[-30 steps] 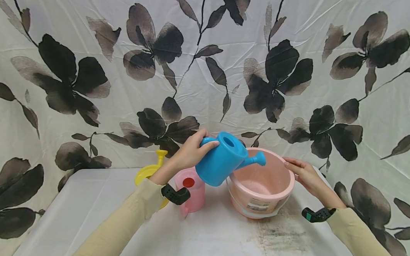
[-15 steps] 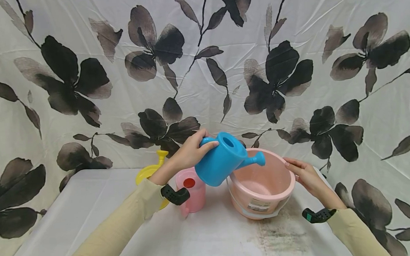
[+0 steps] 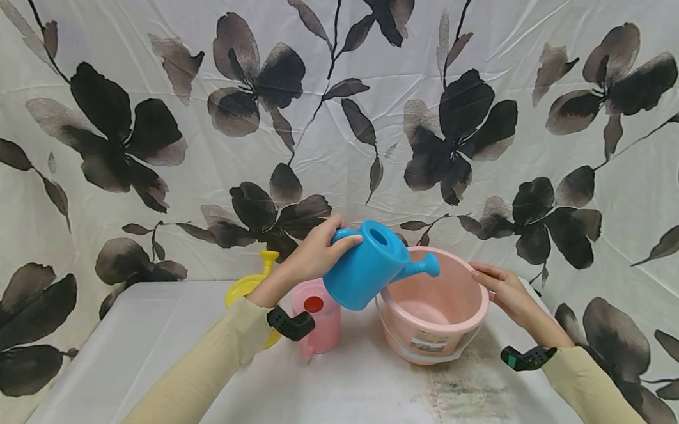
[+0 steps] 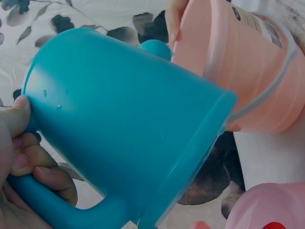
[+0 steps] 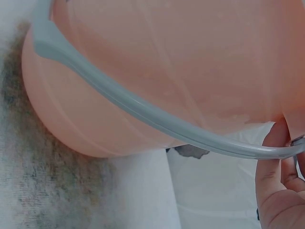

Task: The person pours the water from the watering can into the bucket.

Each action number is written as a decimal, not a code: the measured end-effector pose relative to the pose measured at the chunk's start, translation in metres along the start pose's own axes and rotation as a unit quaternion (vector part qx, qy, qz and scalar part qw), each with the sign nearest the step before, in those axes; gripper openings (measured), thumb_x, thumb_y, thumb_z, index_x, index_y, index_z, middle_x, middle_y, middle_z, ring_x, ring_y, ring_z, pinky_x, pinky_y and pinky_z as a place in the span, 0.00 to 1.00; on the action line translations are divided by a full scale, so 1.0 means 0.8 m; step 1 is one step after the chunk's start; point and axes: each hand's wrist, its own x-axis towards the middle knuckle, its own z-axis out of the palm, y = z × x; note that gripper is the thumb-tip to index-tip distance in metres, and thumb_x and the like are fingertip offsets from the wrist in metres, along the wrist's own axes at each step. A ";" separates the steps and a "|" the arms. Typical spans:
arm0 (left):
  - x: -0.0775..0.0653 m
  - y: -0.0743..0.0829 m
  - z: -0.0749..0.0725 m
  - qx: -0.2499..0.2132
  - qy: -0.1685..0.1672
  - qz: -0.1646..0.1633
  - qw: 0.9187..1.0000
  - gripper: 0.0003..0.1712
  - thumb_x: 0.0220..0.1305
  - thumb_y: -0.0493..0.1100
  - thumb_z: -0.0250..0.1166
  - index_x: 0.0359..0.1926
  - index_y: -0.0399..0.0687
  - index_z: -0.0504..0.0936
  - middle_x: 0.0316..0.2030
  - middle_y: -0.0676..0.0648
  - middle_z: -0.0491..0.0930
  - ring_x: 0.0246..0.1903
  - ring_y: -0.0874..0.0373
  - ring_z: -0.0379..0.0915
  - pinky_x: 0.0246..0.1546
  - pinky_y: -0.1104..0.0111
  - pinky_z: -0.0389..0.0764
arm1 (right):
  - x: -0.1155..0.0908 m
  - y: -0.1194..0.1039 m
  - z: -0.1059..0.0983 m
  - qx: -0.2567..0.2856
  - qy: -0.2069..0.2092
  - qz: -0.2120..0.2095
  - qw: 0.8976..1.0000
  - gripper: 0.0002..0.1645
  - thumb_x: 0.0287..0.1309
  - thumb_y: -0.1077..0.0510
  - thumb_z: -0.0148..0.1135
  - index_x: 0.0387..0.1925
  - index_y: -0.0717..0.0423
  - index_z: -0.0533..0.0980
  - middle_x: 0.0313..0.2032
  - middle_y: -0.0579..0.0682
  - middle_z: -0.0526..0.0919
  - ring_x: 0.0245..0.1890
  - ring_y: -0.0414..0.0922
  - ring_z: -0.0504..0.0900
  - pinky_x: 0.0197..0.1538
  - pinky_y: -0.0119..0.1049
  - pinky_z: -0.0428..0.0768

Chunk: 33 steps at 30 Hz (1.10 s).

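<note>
My left hand (image 3: 321, 248) grips the handle of a blue watering can (image 3: 367, 265), which is tilted with its spout over the opening of a pink bucket (image 3: 397, 314). In the left wrist view, water drops cling to the side of the watering can (image 4: 114, 109), and curled fingers (image 4: 33, 157) wrap its handle. My right hand (image 3: 507, 293) holds the bucket's right rim, fingertips over the edge. From the right wrist, the bucket (image 5: 200, 71) fills most of the view, its grey handle hanging down. No water stream can be made out from the spout.
A pink watering can (image 3: 325, 328) stands on the white table (image 3: 168, 349) left of the bucket. Behind my left wrist is a partly hidden yellow watering can (image 3: 244, 287). A dark stain (image 3: 470, 387) marks the table before the bucket. Floral cloth (image 3: 357, 108) hangs behind.
Both hands, the blue watering can and the bucket hold nearly the same places. The whole view shifts very slightly.
</note>
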 end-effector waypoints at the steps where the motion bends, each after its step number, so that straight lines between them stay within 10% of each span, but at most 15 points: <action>1: 0.000 0.000 0.000 0.000 0.000 0.001 1.000 0.13 0.70 0.46 0.57 0.38 0.41 0.67 0.28 0.45 0.65 0.36 0.49 0.74 0.38 0.61 0.78 | 0.000 0.000 0.000 -0.001 -0.001 0.000 1.000 0.40 0.70 0.46 0.50 0.70 0.69 0.54 0.60 0.48 0.70 0.45 0.20 0.73 0.49 0.22 0.76; 9: -0.001 0.001 -0.001 0.008 -0.001 -0.002 1.000 0.12 0.70 0.46 0.57 0.39 0.41 0.67 0.30 0.44 0.67 0.37 0.49 0.74 0.40 0.59 0.79 | 0.000 0.001 0.000 0.005 -0.001 0.001 1.000 0.40 0.70 0.46 0.50 0.70 0.68 0.53 0.51 0.33 0.72 0.45 0.20 0.73 0.48 0.22 0.76; 18: -0.004 0.004 -0.003 0.012 0.002 0.016 1.000 0.13 0.70 0.47 0.57 0.37 0.42 0.67 0.28 0.45 0.66 0.34 0.50 0.73 0.37 0.61 0.79 | 0.001 0.000 0.001 0.001 0.000 0.000 1.000 0.39 0.71 0.47 0.49 0.70 0.68 0.53 0.63 0.52 0.68 0.45 0.19 0.73 0.49 0.22 0.76; 33: -0.001 0.005 -0.003 0.017 -0.005 0.003 1.000 0.13 0.70 0.46 0.57 0.38 0.41 0.66 0.26 0.46 0.62 0.33 0.52 0.71 0.35 0.65 0.74 | -0.001 -0.001 0.001 0.013 -0.001 -0.003 1.000 0.39 0.70 0.47 0.50 0.70 0.69 0.53 0.56 0.40 0.72 0.44 0.20 0.74 0.48 0.22 0.76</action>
